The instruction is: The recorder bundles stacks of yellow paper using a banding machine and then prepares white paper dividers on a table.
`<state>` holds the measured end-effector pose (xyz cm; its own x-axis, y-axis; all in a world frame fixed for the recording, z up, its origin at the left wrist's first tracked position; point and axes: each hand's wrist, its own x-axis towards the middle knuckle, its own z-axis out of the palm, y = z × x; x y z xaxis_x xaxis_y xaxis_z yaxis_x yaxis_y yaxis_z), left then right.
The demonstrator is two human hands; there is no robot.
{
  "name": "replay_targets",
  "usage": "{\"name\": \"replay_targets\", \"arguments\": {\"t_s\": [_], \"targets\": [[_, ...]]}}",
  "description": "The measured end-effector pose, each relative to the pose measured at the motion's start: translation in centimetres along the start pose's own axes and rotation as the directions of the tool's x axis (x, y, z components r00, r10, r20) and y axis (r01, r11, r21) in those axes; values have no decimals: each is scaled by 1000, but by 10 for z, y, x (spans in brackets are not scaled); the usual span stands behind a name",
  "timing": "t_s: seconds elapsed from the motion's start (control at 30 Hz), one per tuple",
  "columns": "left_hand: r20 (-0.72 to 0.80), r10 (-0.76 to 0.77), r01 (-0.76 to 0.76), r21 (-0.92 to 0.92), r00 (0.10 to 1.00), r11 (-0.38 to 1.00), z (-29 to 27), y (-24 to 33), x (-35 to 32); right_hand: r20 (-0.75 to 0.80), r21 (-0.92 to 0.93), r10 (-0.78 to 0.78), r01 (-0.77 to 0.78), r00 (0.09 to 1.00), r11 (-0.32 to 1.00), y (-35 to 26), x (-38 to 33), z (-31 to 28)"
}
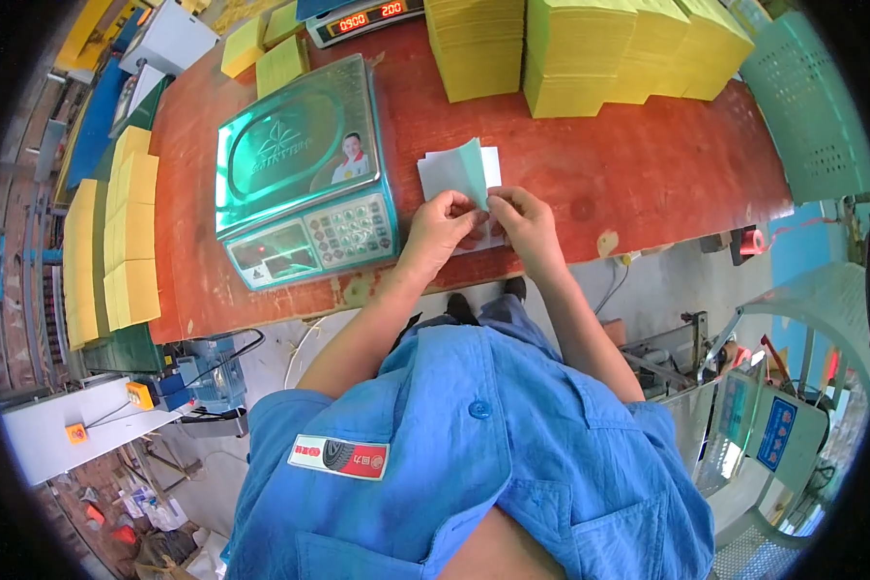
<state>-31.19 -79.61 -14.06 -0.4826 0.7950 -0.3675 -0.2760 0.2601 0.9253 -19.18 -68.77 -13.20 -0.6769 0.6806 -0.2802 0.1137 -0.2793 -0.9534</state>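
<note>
At the near side of the red table, a small stack of white paper sheets lies under my hands. A pale green paper sheet stands bent upward from it, its top edge tilted. My left hand is closed, thumb and fingers pinching the lower left part of the green sheet. Close beside it, my right hand is also closed, its thumb and forefinger at the sheet's lower right edge. The fingers hide the lower end of the papers.
A teal weighing scale with a keypad stands left of my hands on the red table. Tall yellow paper stacks line the far side, and more yellow bundles the left edge. A green perforated crate stands at far right.
</note>
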Motion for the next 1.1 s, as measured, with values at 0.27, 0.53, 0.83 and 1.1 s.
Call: {"name": "replay_targets", "arguments": {"t_s": [0.27, 0.53, 0.83, 1.1], "targets": [[4, 28, -28, 30, 1000, 999, -1, -7, 3, 55, -108, 14, -8, 998, 994, -4, 7, -8], [1, 13, -13, 43, 1000, 999, 1, -2, 2, 160, -84, 38, -25, 986, 996, -2, 13, -15], [3, 19, -19, 79, 1000, 997, 5, 6, -2, 229, 10, 91, -96, 969, 995, 3, 20, -16], [36, 11, -11, 16, 999, 1000, -3, 3, 1, 173, -13, 84, -83, 981, 996, 1, 18, -15]]}}
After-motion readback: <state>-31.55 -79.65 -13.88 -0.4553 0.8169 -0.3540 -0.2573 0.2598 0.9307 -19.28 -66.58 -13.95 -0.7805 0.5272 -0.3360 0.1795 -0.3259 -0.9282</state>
